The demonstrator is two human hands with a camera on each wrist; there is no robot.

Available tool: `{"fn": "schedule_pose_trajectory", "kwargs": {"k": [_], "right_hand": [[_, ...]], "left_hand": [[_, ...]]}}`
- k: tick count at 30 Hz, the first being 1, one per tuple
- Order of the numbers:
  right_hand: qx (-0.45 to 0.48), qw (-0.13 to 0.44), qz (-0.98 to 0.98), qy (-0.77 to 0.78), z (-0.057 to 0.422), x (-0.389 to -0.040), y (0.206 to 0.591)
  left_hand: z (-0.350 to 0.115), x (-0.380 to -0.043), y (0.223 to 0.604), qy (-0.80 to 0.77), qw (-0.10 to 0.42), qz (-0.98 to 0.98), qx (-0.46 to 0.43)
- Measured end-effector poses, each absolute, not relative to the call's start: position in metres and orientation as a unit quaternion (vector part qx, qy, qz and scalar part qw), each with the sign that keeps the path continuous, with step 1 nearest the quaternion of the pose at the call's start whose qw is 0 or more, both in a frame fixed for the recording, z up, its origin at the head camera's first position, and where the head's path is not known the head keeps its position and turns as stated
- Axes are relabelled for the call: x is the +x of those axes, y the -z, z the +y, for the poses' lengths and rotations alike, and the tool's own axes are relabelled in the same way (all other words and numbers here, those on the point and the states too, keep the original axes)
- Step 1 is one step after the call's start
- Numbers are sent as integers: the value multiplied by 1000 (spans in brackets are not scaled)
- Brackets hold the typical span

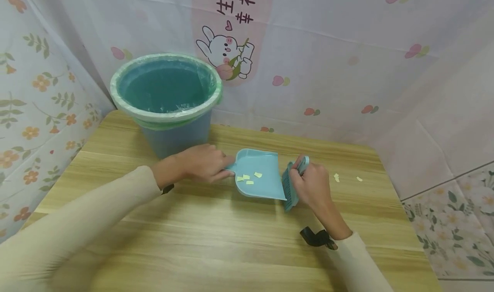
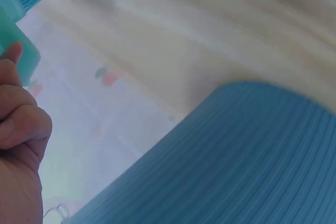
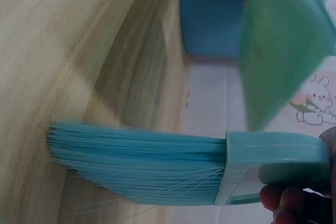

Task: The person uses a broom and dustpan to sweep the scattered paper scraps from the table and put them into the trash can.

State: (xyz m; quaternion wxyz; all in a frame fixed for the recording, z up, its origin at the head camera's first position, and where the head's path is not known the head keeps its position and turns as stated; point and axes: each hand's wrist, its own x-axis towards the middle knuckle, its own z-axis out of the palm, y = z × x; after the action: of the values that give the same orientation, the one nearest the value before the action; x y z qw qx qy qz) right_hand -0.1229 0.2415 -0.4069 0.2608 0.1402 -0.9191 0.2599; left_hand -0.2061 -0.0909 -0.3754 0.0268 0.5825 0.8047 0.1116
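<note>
My left hand [image 1: 204, 163] grips the handle of a light blue dustpan [image 1: 260, 187], which is held up off the table with its open edge facing right. Several small pale yellow paper scraps [image 1: 258, 175] lie in the pan toward the handle. With curled fingers, my right hand [image 1: 314, 185] holds a small teal hand brush [image 1: 289, 189] beside the pan's open edge. In the right wrist view, the brush's long bristles [image 3: 142, 163] point toward the tabletop, and the dustpan [image 3: 283, 51] is raised beyond them.
A blue bin [image 1: 173, 137] with a clear liner over its rim stands at the table's back left, close to my left hand. A few more paper scraps [image 1: 336, 177] lie on the wooden table [image 1: 216, 240] to the right of the brush. Printed cloth [image 1: 328, 60] hangs behind.
</note>
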Motion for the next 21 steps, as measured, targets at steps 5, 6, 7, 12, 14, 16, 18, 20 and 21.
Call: {"fn": "schedule_pose_trajectory", "kwargs": {"k": [5,6,7,12,14,16,18,20,21], "right_hand": [[138,257,-920,-261,242,-124,408],[137,255,-921,-260,242,-124,408],[135,254,-922,-258,242,-124,408],[136,249,-926,-248,242,-123,409],[141,249,-927,-243,242,-122,409],[144,251,-927,-237,242,-122,409],[145,254,-927,-233,242,-123,409],[145,257,-926,-235,241,-123,408],[145,258,-926,-235,241,-123,408]], "left_hand": [[-95,-206,356,-111,22,812,573],[-95,-206,352,-112,18,811,574],[-96,-206,348,-112,16,810,575],[-100,-204,326,-125,-18,798,590],[-101,-204,315,-128,-36,791,597],[-103,-204,304,-127,-48,788,600],[-104,-204,292,-125,-52,787,602],[-106,-204,281,-123,-46,789,600],[-108,-204,276,-122,-43,791,598]]}}
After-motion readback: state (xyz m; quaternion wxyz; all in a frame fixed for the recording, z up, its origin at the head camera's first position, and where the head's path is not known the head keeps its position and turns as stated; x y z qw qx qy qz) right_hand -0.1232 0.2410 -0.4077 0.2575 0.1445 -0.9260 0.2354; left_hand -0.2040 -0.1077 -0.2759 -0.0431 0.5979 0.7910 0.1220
